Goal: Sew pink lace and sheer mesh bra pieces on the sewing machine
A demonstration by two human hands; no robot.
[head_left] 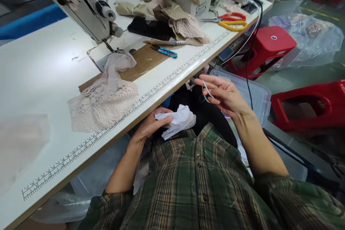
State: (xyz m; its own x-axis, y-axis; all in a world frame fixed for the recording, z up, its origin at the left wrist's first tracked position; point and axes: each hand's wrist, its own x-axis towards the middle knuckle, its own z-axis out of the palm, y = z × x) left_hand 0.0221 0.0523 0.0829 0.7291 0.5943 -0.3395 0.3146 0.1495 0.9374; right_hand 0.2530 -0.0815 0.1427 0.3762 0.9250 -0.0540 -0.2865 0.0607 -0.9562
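Below the table's front edge, my left hand (pixel 153 124) is closed on a crumpled bundle of thin white material (pixel 181 116), with the thumb across its near side. I cannot tell whether the bundle is paper or cloth. To its right, my right hand (pixel 222 93) is raised over my lap, palm partly up. A thin white elastic loop (pixel 206 90) hangs across its fingers, pinched there. On the table, cream lace fabric (pixel 105 104) lies under the needle area of the sewing machine (pixel 91 7), with a sheer strip reaching up to it.
A printed ruler (pixel 161 85) runs along the table's front edge. Blue thread snips (pixel 167 52), a black phone-like slab (pixel 151 28), scissors (pixel 233 21) and lace bundles (pixel 185 25) lie behind it. Red stools (pixel 275 43), a clear plastic bin (pixel 261 97) and dark cables (pixel 250 64) are at right.
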